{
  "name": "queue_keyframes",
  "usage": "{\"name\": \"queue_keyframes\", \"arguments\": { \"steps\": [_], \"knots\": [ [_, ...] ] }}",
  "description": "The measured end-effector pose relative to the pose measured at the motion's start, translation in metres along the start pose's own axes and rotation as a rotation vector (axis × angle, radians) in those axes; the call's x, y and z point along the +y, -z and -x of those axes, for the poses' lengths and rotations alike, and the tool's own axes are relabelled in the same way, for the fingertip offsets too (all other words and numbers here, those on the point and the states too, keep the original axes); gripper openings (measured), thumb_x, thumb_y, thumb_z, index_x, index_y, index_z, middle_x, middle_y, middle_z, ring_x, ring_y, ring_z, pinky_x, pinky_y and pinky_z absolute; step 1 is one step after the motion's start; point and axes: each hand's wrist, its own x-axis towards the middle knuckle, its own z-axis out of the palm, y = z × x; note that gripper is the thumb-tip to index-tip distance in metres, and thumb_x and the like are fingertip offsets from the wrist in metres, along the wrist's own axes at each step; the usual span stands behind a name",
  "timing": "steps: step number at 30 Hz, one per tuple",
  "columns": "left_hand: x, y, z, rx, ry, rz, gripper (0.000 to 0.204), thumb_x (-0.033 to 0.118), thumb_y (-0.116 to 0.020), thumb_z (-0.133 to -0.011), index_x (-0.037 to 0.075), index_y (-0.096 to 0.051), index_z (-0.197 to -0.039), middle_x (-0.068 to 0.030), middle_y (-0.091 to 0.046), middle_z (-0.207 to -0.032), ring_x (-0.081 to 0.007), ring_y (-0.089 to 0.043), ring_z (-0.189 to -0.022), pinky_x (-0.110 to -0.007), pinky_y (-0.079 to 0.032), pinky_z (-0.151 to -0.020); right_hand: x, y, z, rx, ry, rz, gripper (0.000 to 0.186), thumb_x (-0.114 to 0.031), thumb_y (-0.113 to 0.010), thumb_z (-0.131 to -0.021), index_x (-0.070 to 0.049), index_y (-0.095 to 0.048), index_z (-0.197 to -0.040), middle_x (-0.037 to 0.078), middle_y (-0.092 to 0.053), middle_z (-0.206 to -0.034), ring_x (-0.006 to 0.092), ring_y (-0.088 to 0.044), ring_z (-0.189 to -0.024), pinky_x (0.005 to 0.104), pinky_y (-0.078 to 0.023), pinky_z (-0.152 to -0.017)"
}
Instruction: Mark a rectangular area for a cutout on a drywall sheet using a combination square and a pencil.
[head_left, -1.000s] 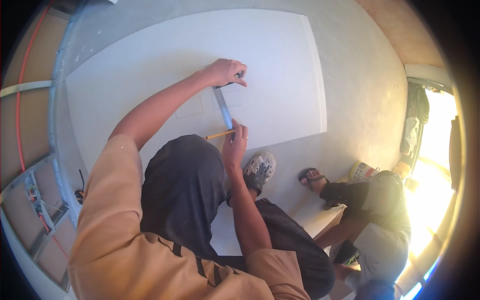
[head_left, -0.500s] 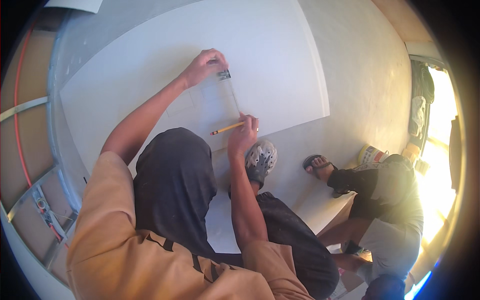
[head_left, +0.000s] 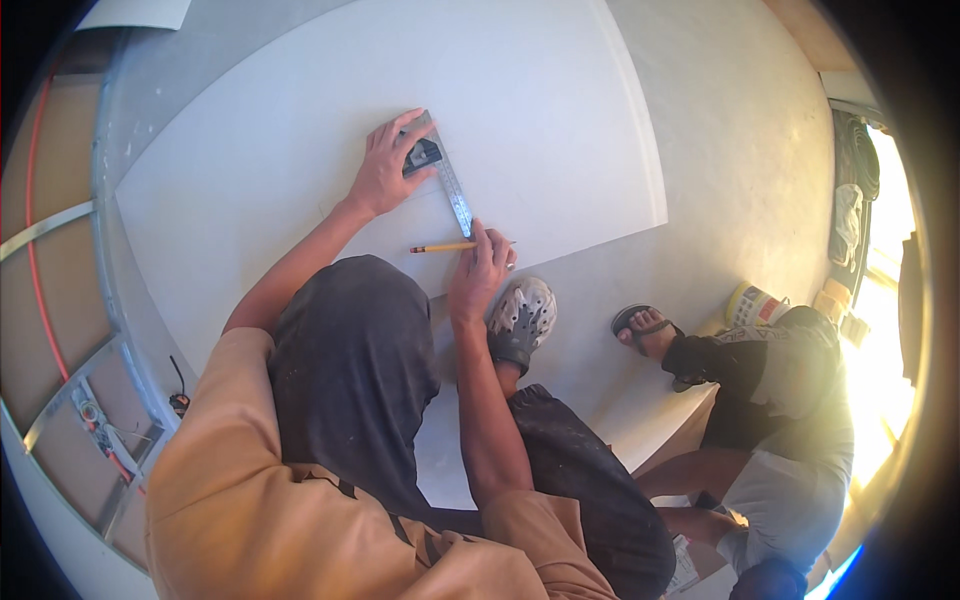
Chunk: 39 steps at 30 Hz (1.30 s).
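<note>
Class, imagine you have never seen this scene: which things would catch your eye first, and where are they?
First the big white board lying flat on the floor, filling the upper middle. On it the left hand presses a metal square, and just below, the right hand holds a yellow pencil against its blade. At lower right another person's sandalled foot rests on the grey floor.

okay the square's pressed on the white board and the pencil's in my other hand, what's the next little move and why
Probably draw the pencil along the metal blade of the square. The left hand presses the square's head flat on the white board, and the right hand holds the pencil near the blade's lower end.
</note>
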Motion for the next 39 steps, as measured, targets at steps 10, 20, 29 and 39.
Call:
{"name": "queue_keyframes", "arguments": {
  "steps": [10,20,29,39],
  "knots": [
    [-0.006,-0.011,-0.005,0.041,-0.105,0.038,0.051,0.013,-0.086,-0.095,0.022,-0.076,-0.145,-0.0109,-0.049,-0.173,-0.0315,-0.057,-0.142,-0.052,-0.044,-0.125,0.010,-0.002,-0.001,-0.028,-0.039,-0.002,0.047,0.008,-0.074,-0.094,-0.007,-0.078,-0.138,0.013,-0.067,-0.123,0.0350,-0.061,-0.114,0.0497,-0.050,-0.103],
    [-0.003,-0.008,-0.005,0.030,-0.098,-0.019,0.053,0.028,-0.092,-0.092,0.023,-0.076,-0.142,-0.0110,-0.047,-0.172,-0.0349,-0.055,-0.142,-0.053,-0.048,-0.123,0.009,-0.004,0.000,-0.011,-0.035,-0.038,0.047,0.008,-0.072,-0.095,-0.007,-0.077,-0.139,0.014,-0.066,-0.122,0.0355,-0.061,-0.113,0.0497,-0.050,-0.102],
    [-0.003,-0.008,-0.006,0.031,-0.099,-0.037,0.066,0.036,-0.099,-0.084,0.024,-0.074,-0.144,-0.0106,-0.046,-0.172,-0.0358,-0.055,-0.143,-0.053,-0.048,-0.123,0.013,-0.005,-0.001,-0.029,-0.031,-0.051,0.046,0.007,-0.072,-0.097,-0.007,-0.077,-0.140,0.014,-0.066,-0.122,0.0354,-0.061,-0.116,0.0500,-0.048,-0.105],
    [-0.001,-0.008,-0.003,0.007,-0.056,-0.030,0.072,0.047,-0.099,-0.083,0.023,-0.072,-0.146,-0.0119,-0.044,-0.176,-0.0391,-0.055,-0.145,-0.055,-0.051,-0.121,0.012,-0.003,0.000,-0.062,-0.043,-0.022,0.043,0.004,-0.073,-0.099,-0.005,-0.076,-0.141,0.015,-0.066,-0.124,0.0361,-0.061,-0.117,0.0505,-0.047,-0.108]
  ]
}}
